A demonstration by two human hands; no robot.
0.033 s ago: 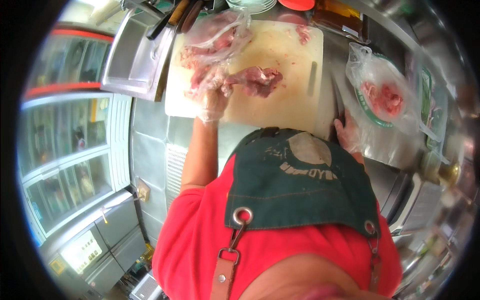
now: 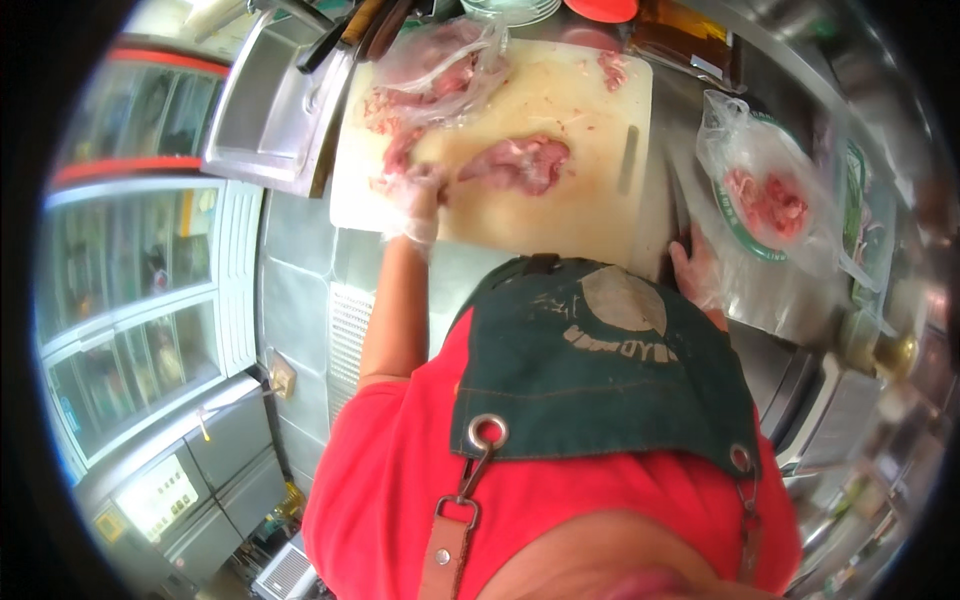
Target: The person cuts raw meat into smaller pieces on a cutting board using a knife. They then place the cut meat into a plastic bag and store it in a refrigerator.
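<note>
- Left hand [image 2: 413, 195], in a thin clear plastic glove, lies palm-down on the pale rectangular plastic cutting board [image 2: 560, 215]. Fingers are spread and pressed onto raw meat at the board's left side, flat on it rather than closed around it.
- Large pink slab of raw meat [image 2: 520, 163] lies mid-board, just right of the left hand; its left end touches the fingertips.
- Smaller raw meat scraps [image 2: 385, 105] lie on the board's far-left part, beyond the hand.
- Crumpled clear plastic bag with meat inside [image 2: 440, 60] lies on the board's far-left corner.
- Right hand [image 2: 697, 272], also gloved, is at the board's near-right corner, beside the steel counter edge. It is partly hidden by the dark green apron bib [image 2: 600, 370], so I cannot tell whether its fingers are apart or closed on something.
- Round white plate with a green rim [image 2: 745, 235], wrapped in a clear bag and holding pink meat pieces, sits right of the board, just beyond the right hand.
- Stainless rectangular tray [image 2: 270, 115] sits left of the board, touching its edge.
- Glass-door fridge with a red top strip [image 2: 130, 270] stands far left, well apart from the board.
</note>
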